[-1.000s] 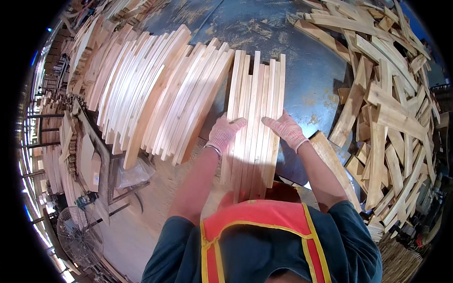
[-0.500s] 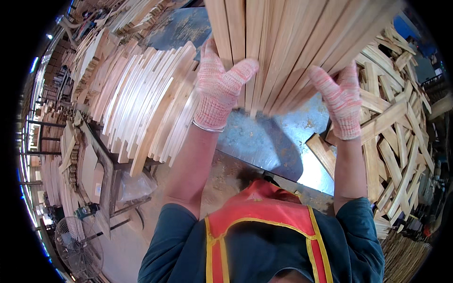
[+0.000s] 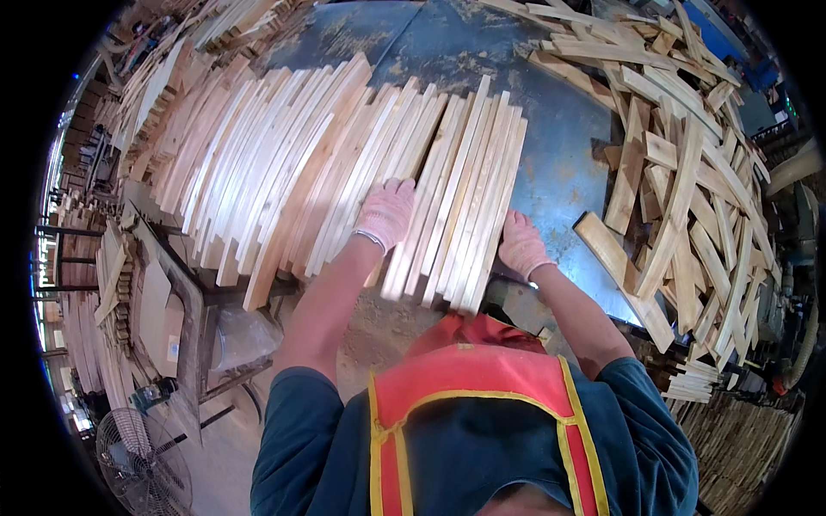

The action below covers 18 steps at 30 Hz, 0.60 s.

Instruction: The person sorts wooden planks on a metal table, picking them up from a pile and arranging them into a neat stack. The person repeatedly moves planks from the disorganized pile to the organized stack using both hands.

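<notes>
A bundle of pale wooden strips (image 3: 465, 202) lies at the right end of a long row of strips (image 3: 297, 163) on the metal-topped table. My left hand (image 3: 387, 211), in a pink and white knitted glove, is against the bundle's left side, where a dark gap parts it from the row; its fingers are curled over the wood. Gloved the same way, my right hand (image 3: 523, 245) grips the outer strip on the right side, with some fingertips hidden by the wood. The near ends of the bundle stick out past the table's front edge, uneven.
Loose boards (image 3: 680, 215) lie in a crisscross heap on the right. The blue-grey tabletop (image 3: 551, 129) carries sawdust. At lower left are a standing fan (image 3: 142, 460) and a cordless drill (image 3: 155, 391). More strips (image 3: 740, 464) are stacked at lower right.
Both hands have brought the raised bundle down and to the left, nearer to me. It now lies flat beside the row, where before it was held up over the table.
</notes>
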Each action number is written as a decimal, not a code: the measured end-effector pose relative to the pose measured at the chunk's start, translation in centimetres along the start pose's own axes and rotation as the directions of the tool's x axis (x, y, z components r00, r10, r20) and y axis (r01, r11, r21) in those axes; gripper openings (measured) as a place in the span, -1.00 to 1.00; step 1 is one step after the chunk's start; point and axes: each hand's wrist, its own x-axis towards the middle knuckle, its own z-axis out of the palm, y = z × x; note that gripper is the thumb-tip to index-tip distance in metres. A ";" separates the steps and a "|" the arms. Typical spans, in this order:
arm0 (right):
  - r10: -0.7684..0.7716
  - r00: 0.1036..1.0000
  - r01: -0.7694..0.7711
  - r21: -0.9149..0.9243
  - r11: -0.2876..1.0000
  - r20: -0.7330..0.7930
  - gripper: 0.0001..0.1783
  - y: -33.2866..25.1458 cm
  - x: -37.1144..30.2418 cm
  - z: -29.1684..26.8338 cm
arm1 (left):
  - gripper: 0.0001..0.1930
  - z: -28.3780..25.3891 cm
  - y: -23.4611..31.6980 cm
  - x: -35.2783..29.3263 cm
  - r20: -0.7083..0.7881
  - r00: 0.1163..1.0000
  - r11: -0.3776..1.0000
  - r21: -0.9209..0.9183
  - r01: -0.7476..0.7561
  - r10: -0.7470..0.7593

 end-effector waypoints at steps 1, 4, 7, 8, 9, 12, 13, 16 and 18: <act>0.001 1.000 -0.003 0.120 0.993 0.012 -0.41 -0.9 -0.5 -1.0 | -0.43 -0.3 -0.5 -1.2 0.079 0.997 1.000 -0.013 -0.009 0.010; 0.053 0.993 -0.115 0.742 0.660 0.107 -0.39 1.6 -0.2 -1.1 | -0.46 2.2 -1.3 -7.0 -0.317 0.910 0.868 -0.489 0.085 -0.268; 0.048 0.958 -0.285 0.910 0.302 0.284 -0.26 -3.1 -2.1 -4.8 | -0.37 8.1 -1.6 -15.5 -0.242 0.606 0.525 -0.778 0.345 -0.758; 0.109 0.948 -0.319 0.901 0.292 0.300 -0.20 -6.1 -2.8 -6.7 | -0.40 12.1 -1.9 -19.3 -0.042 0.504 0.223 -0.926 0.304 -0.863; 0.075 0.954 -0.301 0.910 0.285 0.292 -0.20 -6.7 -2.3 -6.7 | -0.42 15.3 -2.5 -21.5 0.181 0.418 -0.100 -0.973 0.209 -0.890; 0.073 0.964 -0.262 0.955 0.141 0.254 -0.24 -7.6 -1.3 -5.0 | -0.44 17.8 -3.6 -22.3 0.717 0.248 -0.757 -0.639 -0.137 -0.651; 0.078 0.963 -0.263 0.961 0.087 0.257 -0.25 -7.9 -1.4 -5.0 | -0.43 16.5 -3.7 -21.5 0.732 0.269 -0.776 -0.553 -0.304 -0.626; 0.088 0.959 -0.266 0.963 -0.042 0.268 -0.28 -8.0 -1.3 -5.3 | -0.33 14.1 -5.3 -16.0 0.720 0.321 -0.696 -0.304 -0.650 -0.615; 0.143 0.948 -0.283 0.958 -0.039 0.286 -0.28 -6.9 -0.9 -5.1 | -0.35 13.7 -4.9 -15.0 0.790 0.311 -0.790 -0.323 -0.522 -0.529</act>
